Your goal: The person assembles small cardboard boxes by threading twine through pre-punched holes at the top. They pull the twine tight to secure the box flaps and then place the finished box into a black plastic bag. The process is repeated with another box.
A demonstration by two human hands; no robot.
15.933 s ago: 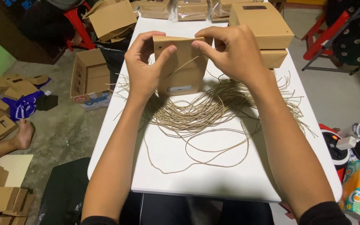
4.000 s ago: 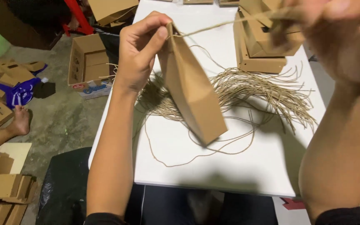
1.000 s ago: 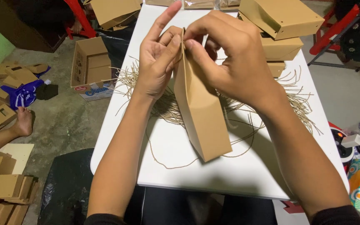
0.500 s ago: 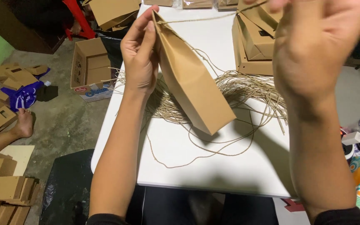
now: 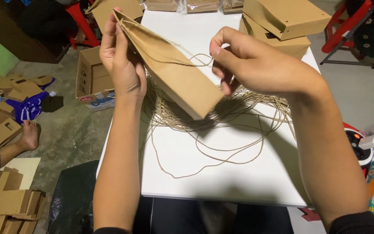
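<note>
Currently my left hand (image 5: 122, 65) grips the brown paper bag (image 5: 174, 73) at its mouth; my right hand (image 5: 256, 65) pinches its twine (image 5: 182, 60). Excess pull may tear the paper.

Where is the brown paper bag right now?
In the head view, the flat brown paper bag sits upper middle, held up at its top by the left hand above the pile of tan twine on the white table.
</note>
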